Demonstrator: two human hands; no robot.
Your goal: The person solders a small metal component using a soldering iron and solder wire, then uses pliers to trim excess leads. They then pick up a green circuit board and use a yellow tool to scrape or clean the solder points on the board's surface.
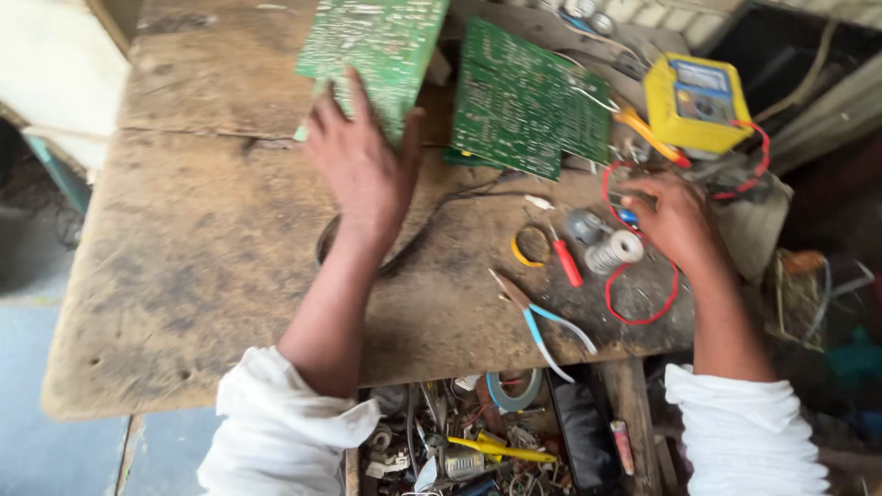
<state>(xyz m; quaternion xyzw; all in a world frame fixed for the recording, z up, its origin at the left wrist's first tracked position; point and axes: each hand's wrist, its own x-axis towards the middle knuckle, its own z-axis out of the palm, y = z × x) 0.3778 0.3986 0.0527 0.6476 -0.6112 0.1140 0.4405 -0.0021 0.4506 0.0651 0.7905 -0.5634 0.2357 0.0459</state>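
Observation:
My left hand (361, 163) lies on the near edge of a green circuit board (377, 41) at the back of the worn wooden bench (202, 266), fingers spread over it. A second green circuit board (519, 96) lies to its right. My right hand (675, 220) reaches toward a small blue object by the red lead wire (643, 317), fingers curled; what it grips is unclear. A yellow multimeter (696, 99) stands just beyond that hand. A spool of solder wire (617, 250) sits left of it.
A red-handled screwdriver (565, 262), blue-handled pliers (542, 321) and a black cable (432, 220) lie mid-bench. An open drawer (478, 441) under the front edge holds tape, tools and scrap parts. Clutter fills the right side past the bench edge.

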